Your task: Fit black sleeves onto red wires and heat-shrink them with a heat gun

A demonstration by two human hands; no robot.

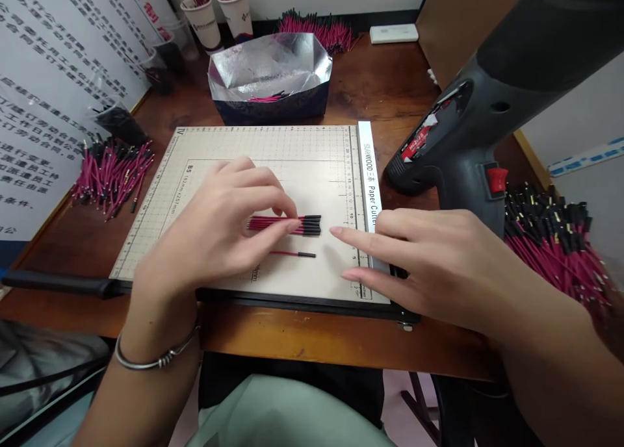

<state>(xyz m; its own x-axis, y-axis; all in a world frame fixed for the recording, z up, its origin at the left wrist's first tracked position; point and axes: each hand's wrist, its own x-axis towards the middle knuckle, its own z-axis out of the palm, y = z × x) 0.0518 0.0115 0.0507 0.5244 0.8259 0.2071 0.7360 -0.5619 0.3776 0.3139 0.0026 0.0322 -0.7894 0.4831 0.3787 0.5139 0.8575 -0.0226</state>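
Observation:
A small flat row of dark red wires with black sleeved ends [312, 225] lies on a cream paper cutter board [229, 145]. My left hand [229, 216] pinches that row between thumb and forefinger, and the black ends stick out to the right. One single wire [306, 255] lies apart on the board, just below the row, partly under my left hand. To the right, my right hand [419, 258] hovers over the cutter's edge with thumb and forefinger apart. Its fingertips point at the black ends without touching them, and nothing is between them.
A foil-lined box [273, 109] with a few wires stands behind the board. Wire piles lie at left [114, 174], back [316, 31] and right [550, 239]. A dark heat gun [468, 128] stands at right. Paper cups [202, 25] stand at back left. The cutter's black handle [58, 283] juts left.

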